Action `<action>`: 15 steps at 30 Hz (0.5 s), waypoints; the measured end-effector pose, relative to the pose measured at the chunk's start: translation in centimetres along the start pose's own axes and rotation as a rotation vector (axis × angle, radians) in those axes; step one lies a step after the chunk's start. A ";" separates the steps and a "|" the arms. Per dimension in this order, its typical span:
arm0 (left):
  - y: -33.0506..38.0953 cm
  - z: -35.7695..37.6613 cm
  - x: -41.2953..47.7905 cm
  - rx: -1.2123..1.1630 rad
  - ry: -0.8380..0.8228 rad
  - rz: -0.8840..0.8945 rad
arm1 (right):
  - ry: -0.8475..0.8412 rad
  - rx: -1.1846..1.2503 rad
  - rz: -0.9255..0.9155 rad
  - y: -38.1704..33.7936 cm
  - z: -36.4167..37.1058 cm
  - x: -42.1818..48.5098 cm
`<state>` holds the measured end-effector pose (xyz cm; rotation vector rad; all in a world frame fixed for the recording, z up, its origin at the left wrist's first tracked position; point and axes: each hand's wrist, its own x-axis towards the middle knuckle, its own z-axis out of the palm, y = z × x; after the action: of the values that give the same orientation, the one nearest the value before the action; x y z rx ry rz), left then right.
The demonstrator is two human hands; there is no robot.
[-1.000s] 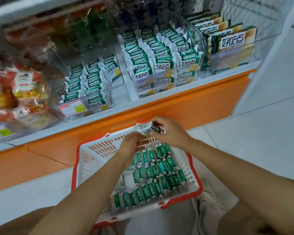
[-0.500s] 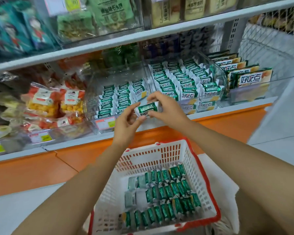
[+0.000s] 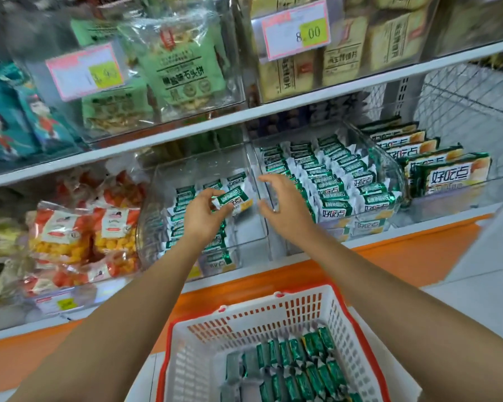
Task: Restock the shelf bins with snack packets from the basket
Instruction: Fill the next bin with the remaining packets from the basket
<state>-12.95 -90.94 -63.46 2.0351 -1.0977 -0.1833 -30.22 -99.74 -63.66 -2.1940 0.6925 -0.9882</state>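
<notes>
At frame centre we pinch one snack packet (image 3: pixel 232 202) in the left hand (image 3: pixel 201 216); its long axis runs left-right, over the half-filled clear bin (image 3: pixel 251 227); the right hand (image 3: pixel 285 204), spread and empty, hovers just right; basket (image 3: pixel 340 311) below.

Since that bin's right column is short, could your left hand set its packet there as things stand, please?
Probably yes: the left hand already holds the packet over the open-topped bin, and the empty right hand hovers beside, not blocking.
</notes>
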 end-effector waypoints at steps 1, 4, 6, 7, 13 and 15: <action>0.0 0.6 0.8 0.041 -0.002 -0.003 | -0.023 -0.015 0.003 0.3 0.3 0.2; -0.7 2.1 3.0 0.120 -0.010 -0.019 | -0.109 -0.099 0.023 0.7 0.7 1.2; -1.4 2.9 4.0 0.124 -0.030 -0.054 | -0.161 -0.165 0.036 0.6 0.7 1.7; -1.8 3.2 4.5 0.125 -0.044 -0.064 | -0.177 -0.201 0.040 0.6 0.8 1.9; -3.8 4.3 7.1 0.357 -0.040 0.038 | -0.183 -0.318 0.030 0.1 0.9 2.7; -3.5 4.6 7.4 0.408 -0.056 0.027 | -0.175 -0.338 0.020 0.0 0.8 2.7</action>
<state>-8.26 -98.16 -67.31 2.3836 -1.2774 -0.0006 -27.97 -101.30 -62.86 -2.5220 0.8466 -0.6968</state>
